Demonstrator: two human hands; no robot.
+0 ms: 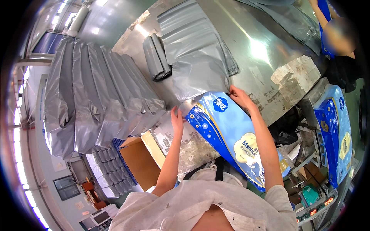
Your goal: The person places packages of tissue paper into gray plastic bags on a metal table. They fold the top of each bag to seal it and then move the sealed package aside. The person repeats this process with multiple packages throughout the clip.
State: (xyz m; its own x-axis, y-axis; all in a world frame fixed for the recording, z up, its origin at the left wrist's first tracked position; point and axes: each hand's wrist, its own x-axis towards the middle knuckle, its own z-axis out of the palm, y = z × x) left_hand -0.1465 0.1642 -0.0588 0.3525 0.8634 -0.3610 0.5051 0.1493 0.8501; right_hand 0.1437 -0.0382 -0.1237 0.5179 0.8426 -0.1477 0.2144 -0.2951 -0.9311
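Note:
A long blue plastic-wrapped package [231, 127] lies slantwise before me, its far end at the mouth of a grey plastic bag [200, 75]. That bag is the top one of a flat pile on the metal table. My left hand [177, 120] is closed at the near left corner of the bag's mouth, with thumb and fingertips pinching the thin film. At the mouth's right corner, my right hand [241, 97] has its fingers curled on the bag's edge, beside the package's far end. My right forearm crosses over the package and hides part of it.
Grey filled bags [96, 96] stand in a row on the left. Folded grey bags [157, 57] lie beside the pile. An open cardboard box [142, 161] stands lower left. Another blue package [334, 134] rests upright at the right, near a co-worker [339, 36] at the table's far side.

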